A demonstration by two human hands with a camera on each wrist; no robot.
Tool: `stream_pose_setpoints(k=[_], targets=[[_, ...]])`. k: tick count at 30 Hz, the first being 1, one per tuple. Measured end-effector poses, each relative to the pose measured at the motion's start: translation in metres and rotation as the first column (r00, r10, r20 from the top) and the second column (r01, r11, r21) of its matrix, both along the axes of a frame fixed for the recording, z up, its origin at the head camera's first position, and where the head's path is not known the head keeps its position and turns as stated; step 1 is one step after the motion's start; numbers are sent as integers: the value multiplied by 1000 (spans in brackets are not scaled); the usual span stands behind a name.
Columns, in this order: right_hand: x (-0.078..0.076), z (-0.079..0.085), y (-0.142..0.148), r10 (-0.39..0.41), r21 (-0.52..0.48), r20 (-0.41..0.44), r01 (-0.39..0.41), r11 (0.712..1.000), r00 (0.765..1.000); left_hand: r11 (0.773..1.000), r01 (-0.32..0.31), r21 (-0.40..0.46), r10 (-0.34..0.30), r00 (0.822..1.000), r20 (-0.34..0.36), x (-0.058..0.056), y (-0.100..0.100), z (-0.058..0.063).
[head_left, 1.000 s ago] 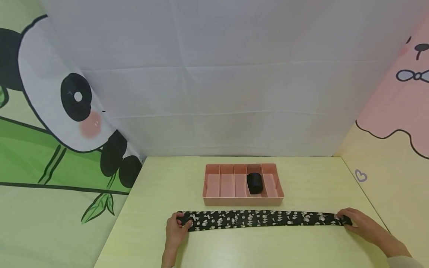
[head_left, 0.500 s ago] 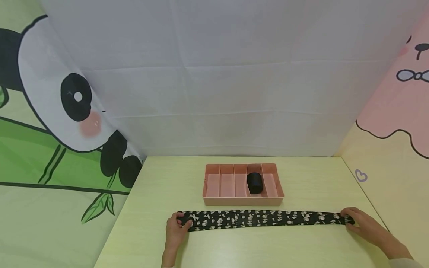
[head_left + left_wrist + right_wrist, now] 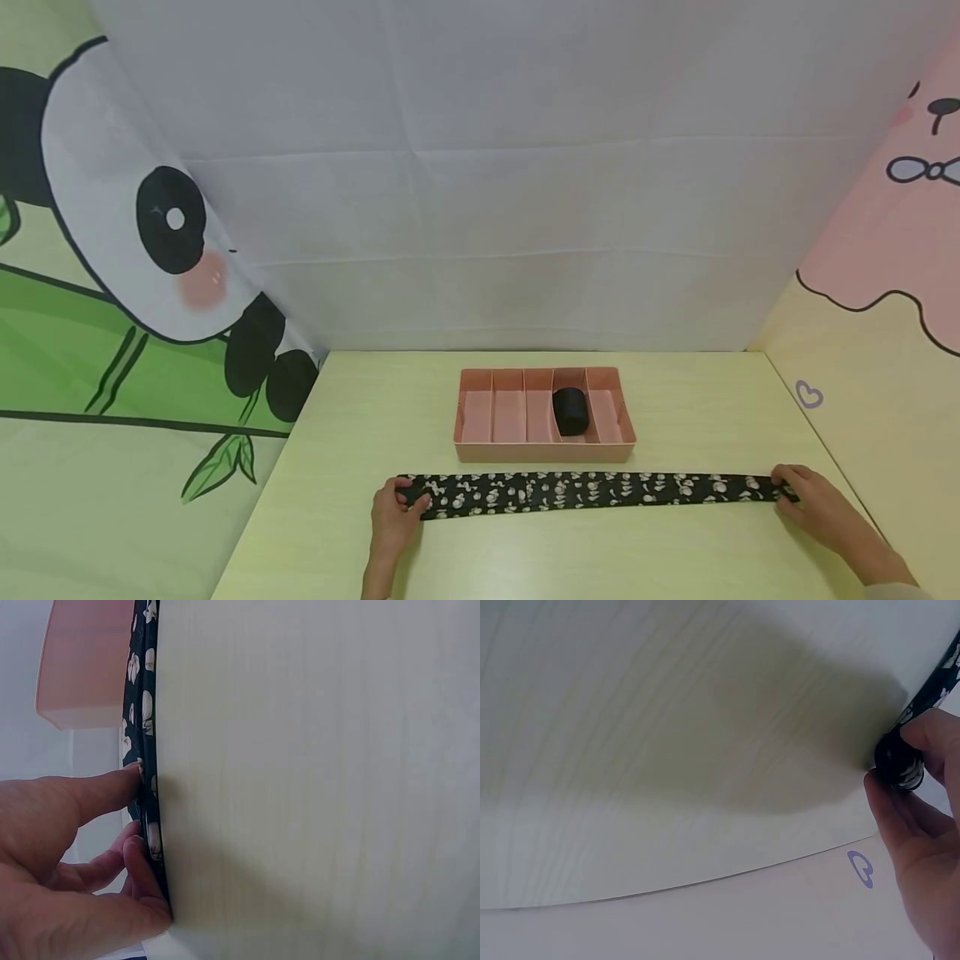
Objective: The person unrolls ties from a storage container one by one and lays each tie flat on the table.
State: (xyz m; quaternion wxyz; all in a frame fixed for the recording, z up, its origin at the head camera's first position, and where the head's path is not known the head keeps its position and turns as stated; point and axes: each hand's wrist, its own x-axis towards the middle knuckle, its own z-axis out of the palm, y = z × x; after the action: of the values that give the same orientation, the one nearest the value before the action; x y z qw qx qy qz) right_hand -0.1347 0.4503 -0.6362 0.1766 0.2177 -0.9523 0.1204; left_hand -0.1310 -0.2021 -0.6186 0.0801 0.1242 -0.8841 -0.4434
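Your left hand (image 3: pixel 393 518) pinches the wide end of the tie (image 3: pixel 585 490), thumb on top and fingers curled at its edge, as the left wrist view shows (image 3: pixel 75 847). Your right hand (image 3: pixel 813 504) pinches the narrow end, fingers closed on a small bunch of cloth (image 3: pixel 922 795). So each grip is clamped on the tie, 1 at each end.

The tie lies flat on the desk (image 3: pixel 525 558), stretched straight from left to right between your 2 hands, just in front of the tray (image 3: pixel 542 454) and not touching it. A black roll (image 3: pixel 570 410) sits in the tray's 4th slot from the left; the other 4 slots hold nothing.

To do this step well, keep the pull even from both ends so the cloth stays flat and unwrinkled. Hold both ends low on the desk rather than lifting them, and keep the long edges parallel to the tray's front wall. The bunched right end looks the likeliest spot for a twist.
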Motion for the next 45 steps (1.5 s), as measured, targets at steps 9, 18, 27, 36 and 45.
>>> stream_pose_setpoints(k=[9,18,27,36,45], targets=[[2,2,-2,-69,-36,-12,68,997,998,1000,-6,0,6,1000,-4,1,0,-1],[4,9,-7,-132,-55,-20,130,990,991,1000,-12,3,12,1000,7,-1,-1,-1],[1,9,-3,-205,-87,102,214,973,973,1000,-19,9,19,1000,25,-1,0,0],[1,11,1,-275,-63,192,292,954,942,1000,-16,-1,16,1000,23,-1,0,0],[1,21,1,-354,-9,346,380,925,869,1000,-8,-5,8,1000,2,-1,0,-2]])
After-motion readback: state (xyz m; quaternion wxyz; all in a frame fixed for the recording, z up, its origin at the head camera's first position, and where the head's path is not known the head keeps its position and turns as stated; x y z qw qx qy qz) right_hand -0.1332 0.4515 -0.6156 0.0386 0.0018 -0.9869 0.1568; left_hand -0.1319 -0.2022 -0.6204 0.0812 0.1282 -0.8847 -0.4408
